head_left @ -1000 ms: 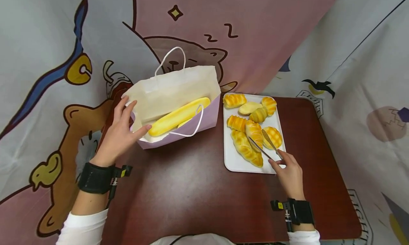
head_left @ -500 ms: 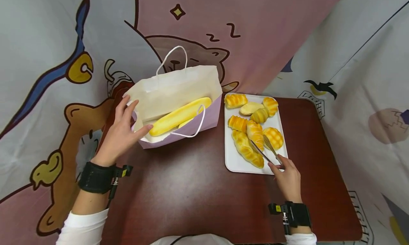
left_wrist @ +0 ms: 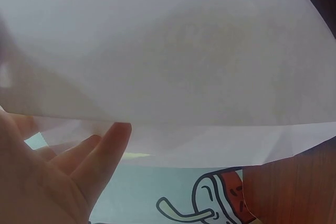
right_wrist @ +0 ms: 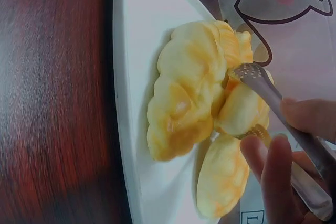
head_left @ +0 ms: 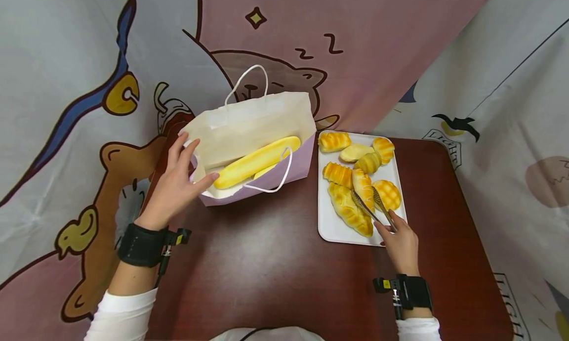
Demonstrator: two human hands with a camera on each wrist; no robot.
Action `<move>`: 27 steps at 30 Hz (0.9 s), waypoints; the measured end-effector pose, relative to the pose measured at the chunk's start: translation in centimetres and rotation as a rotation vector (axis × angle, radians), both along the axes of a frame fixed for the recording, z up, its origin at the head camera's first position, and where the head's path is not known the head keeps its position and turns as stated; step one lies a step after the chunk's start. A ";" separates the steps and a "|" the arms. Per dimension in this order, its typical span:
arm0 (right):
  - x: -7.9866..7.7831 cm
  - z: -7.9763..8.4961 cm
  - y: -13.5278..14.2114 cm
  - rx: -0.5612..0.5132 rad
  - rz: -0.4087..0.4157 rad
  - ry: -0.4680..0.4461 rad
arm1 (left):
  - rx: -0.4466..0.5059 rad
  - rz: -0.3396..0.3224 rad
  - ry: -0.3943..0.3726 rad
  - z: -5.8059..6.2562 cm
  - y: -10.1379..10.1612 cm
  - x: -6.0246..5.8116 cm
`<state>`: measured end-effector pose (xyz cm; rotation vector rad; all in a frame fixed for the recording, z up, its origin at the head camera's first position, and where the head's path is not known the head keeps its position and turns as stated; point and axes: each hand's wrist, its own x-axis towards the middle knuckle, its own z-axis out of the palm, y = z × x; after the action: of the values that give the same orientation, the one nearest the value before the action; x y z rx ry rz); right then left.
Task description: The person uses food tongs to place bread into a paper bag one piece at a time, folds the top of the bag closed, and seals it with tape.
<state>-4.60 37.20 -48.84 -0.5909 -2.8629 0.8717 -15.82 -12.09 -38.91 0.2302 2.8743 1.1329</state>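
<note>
My right hand (head_left: 401, 244) holds metal tongs (head_left: 364, 205) over the lower half of a white tray. The perforated tips of the tongs stand on either side of a striped oval bread roll (head_left: 362, 179). A long braided bread (head_left: 348, 210) lies to its left, and a round criss-cross bun (head_left: 387, 194) to its right. My left hand (head_left: 175, 183) spreads its fingers across the left end of a paper bag (head_left: 289, 170), fingertips and thumb at the rim. Inside the bag lies a long yellow loaf (head_left: 258, 162), with part of another yellow piece under it.
The white tray (head_left: 328, 227) carries several more breads towards its back, among them a small croissant-like roll (head_left: 368, 163). White cord handles (head_left: 284, 175) rise from the bag. A printed cloth (head_left: 378, 44) hangs close behind the brown table (head_left: 266, 272).
The tips of the tongs have come down to either side of the striped roll. My left hand keeps its place at the bag rim. The head view has shifted slightly.
</note>
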 end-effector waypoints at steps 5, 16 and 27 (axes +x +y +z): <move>-0.3 -0.1 -0.4 -0.020 -0.012 0.042 | 0.017 0.014 -0.004 0.2 -0.2 0.1; -0.6 -0.4 -1.0 -0.076 -0.085 0.070 | 0.076 0.043 0.020 0.4 -0.8 0.3; 1.3 -1.3 -2.3 -0.199 -0.257 0.059 | 0.118 0.071 0.047 0.2 -0.3 1.0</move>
<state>-3.32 34.93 -50.10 -0.9124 -2.5892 1.1127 -14.84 -12.38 -38.74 0.1615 2.8803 1.3293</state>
